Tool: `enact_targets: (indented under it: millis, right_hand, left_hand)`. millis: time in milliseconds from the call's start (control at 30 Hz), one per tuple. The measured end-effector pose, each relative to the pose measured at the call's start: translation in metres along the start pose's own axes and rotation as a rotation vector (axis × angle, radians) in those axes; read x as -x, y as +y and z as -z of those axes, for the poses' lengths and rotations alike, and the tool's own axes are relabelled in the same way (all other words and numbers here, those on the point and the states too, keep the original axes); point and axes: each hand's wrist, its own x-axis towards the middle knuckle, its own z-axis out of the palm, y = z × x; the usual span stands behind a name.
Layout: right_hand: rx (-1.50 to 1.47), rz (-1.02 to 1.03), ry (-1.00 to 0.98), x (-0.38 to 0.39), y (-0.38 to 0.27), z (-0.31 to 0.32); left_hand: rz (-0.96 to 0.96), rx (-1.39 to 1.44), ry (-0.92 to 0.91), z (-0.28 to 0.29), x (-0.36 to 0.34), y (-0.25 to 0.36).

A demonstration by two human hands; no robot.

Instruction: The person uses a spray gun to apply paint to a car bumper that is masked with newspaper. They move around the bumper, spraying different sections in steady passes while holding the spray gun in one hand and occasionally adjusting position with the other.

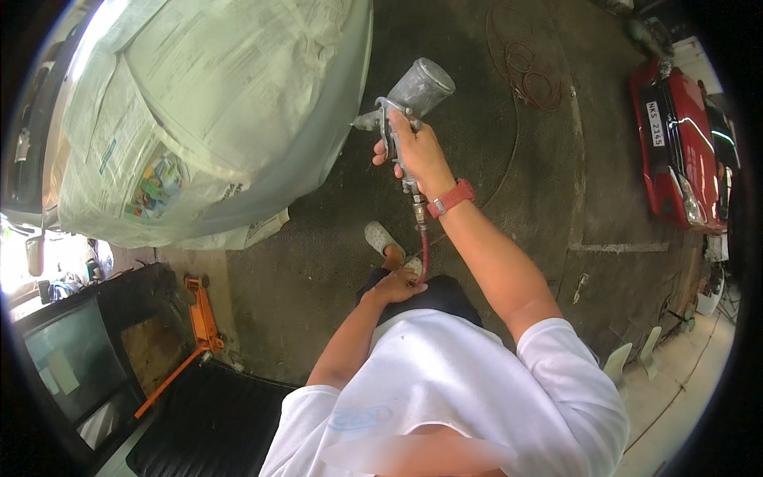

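My right hand [423, 159] is wrapped round the grip of a metal spray gun [389, 127] with a silvery paint cup [423, 85] on top. The gun's nozzle points left, close to the edge of a car body panel [338, 119] beside masking newspaper [238, 79]. From the bottom of the grip a red air hose [424, 253] runs down through a brass-coloured fitting. Near my waist, my left hand [397, 286] is closed on this hose, its fingers partly hidden.
An orange floor jack [205, 318] stands at the lower left beside a dark panel with glass [75, 358]. A black ribbed mat [207, 425] lies below it. Coils of red hose [534, 79] rest on the floor ahead. On the right a red car [687, 147] is parked.
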Motion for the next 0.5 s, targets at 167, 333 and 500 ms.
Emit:
enact_targets:
  millis: [167, 333, 500]
  right_hand:
    - [0.182, 0.120, 0.113, -0.060, -0.027, 0.016]
    - [0.280, 0.357, 0.271, -0.097, -0.016, 0.049]
    - [0.457, 0.288, 0.066, -0.084, 0.045, 0.078]
  left_hand:
    - [0.401, -0.195, 0.312, 0.015, 0.009, -0.040]
    - [0.526, -0.204, 0.375, 0.075, 0.021, -0.045]
    - [0.593, -0.282, 0.328, 0.102, 0.007, -0.027]
